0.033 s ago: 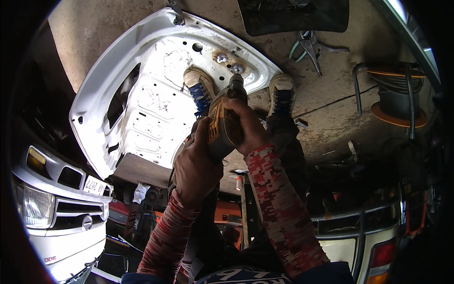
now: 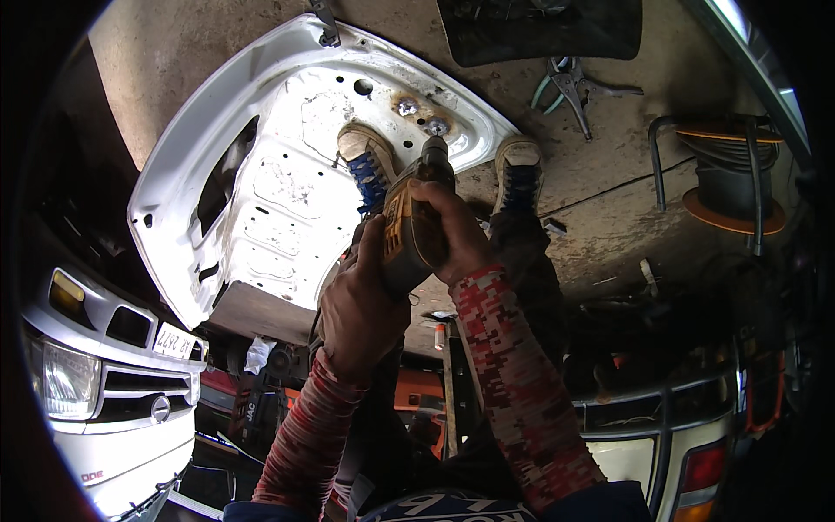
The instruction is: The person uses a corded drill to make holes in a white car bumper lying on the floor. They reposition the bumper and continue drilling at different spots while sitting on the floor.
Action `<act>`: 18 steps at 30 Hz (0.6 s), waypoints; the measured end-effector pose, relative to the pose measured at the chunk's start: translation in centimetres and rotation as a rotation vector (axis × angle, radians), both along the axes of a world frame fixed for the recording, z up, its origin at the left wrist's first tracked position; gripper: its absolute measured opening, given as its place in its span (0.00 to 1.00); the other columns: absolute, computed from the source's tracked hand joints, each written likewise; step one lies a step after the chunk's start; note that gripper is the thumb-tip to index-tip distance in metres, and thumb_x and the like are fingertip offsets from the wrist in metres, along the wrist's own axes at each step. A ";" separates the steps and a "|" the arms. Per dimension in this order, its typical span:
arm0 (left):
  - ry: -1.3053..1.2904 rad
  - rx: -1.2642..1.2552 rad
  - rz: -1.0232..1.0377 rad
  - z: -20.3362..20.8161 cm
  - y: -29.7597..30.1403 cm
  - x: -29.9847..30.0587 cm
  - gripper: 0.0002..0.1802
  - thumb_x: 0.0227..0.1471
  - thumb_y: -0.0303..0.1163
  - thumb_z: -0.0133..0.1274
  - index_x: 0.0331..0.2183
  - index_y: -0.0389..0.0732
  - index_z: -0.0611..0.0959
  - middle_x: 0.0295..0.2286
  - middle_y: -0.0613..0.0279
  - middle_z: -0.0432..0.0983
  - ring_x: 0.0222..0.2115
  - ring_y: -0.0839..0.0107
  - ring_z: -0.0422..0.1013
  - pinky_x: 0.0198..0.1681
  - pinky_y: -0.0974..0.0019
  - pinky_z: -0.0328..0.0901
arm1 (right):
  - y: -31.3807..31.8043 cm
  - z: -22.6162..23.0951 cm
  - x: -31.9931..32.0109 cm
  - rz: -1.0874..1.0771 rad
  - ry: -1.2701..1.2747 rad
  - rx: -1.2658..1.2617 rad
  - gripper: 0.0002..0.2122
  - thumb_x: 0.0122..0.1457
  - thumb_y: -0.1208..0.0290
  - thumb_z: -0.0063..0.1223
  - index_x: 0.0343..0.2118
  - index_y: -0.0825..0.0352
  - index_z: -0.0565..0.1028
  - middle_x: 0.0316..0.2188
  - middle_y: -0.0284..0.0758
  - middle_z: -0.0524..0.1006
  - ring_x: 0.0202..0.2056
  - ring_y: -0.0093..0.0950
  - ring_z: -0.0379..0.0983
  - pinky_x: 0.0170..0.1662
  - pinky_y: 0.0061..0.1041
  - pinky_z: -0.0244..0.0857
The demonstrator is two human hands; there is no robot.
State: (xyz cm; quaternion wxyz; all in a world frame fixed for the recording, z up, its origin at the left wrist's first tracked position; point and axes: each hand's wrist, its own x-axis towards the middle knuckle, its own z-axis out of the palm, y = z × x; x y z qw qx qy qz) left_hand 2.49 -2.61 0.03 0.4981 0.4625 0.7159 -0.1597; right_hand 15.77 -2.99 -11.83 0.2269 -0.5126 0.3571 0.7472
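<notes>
The drill (image 2: 410,233) sat between the person's shins, its nose pointing away from the body and down at a bright patch (image 2: 437,128) near the narrow end of the white panel (image 2: 300,204), which lay on the floor (image 2: 617,174); whether the bit was turning could not be told. The left hand (image 2: 358,300) was wrapped around the drill's rear, fingers closed against its side. The right hand (image 2: 454,230) gripped further forward, thumb laid over the top of the body; its other fingers were mostly hidden beneath. Work seemed partly done: a second bright patch (image 2: 407,107) lay just beside the first, both looking bared to metal, but brown staining (image 2: 422,116) ringed and joined them, so that rim appeared left to clean. Smaller scuffs elsewhere on the panel looked untouched, and whether they mattered was unclear. The left shoe (image 2: 365,161) stood on the panel and the right shoe (image 2: 520,174) just beside its edge. Farther out, pliers (image 2: 570,91) lay near a black tray (image 2: 539,52), a cable reel (image 2: 731,196) stood to the right, and a white vehicle (image 2: 122,435) filled the lower left.
</notes>
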 end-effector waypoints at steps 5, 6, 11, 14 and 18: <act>0.007 -0.017 0.004 -0.1 -0.4 0.0 0.47 0.52 0.35 0.69 0.70 0.43 0.69 0.39 0.38 0.87 0.38 0.36 0.84 0.41 0.42 0.79 | -0.1 -0.2 0.0 0.002 -0.010 0.001 0.15 0.62 0.68 0.67 0.47 0.70 0.81 0.37 0.35 0.83 0.35 0.26 0.82 0.40 0.27 0.80; 0.010 -0.025 0.006 -0.1 -0.4 0.0 0.47 0.52 0.35 0.69 0.70 0.43 0.69 0.39 0.38 0.87 0.38 0.36 0.84 0.41 0.43 0.79 | -0.2 -0.3 0.1 0.022 -0.015 -0.018 0.15 0.62 0.68 0.67 0.47 0.70 0.81 0.37 0.35 0.83 0.35 0.26 0.83 0.40 0.27 0.80; 0.015 -0.017 -0.008 -0.6 -0.1 -0.1 0.48 0.52 0.36 0.70 0.71 0.43 0.69 0.39 0.38 0.87 0.38 0.36 0.84 0.41 0.43 0.79 | 0.0 -0.7 0.1 0.007 0.000 0.014 0.15 0.62 0.68 0.67 0.48 0.71 0.81 0.37 0.35 0.84 0.35 0.26 0.84 0.40 0.26 0.80; 0.012 -0.023 -0.004 -0.5 0.2 0.0 0.48 0.52 0.36 0.69 0.71 0.43 0.69 0.38 0.37 0.87 0.38 0.36 0.84 0.41 0.43 0.79 | 0.0 -0.7 0.0 0.006 -0.006 0.008 0.15 0.62 0.68 0.67 0.48 0.70 0.81 0.37 0.34 0.84 0.35 0.25 0.84 0.40 0.26 0.80; -0.002 -0.019 0.023 -0.4 0.3 0.3 0.44 0.47 0.19 0.60 0.67 0.37 0.70 0.40 0.38 0.85 0.40 0.37 0.83 0.45 0.41 0.76 | 0.0 -0.7 -0.1 0.013 -0.018 -0.006 0.15 0.62 0.68 0.67 0.48 0.70 0.82 0.36 0.34 0.84 0.34 0.25 0.84 0.40 0.26 0.80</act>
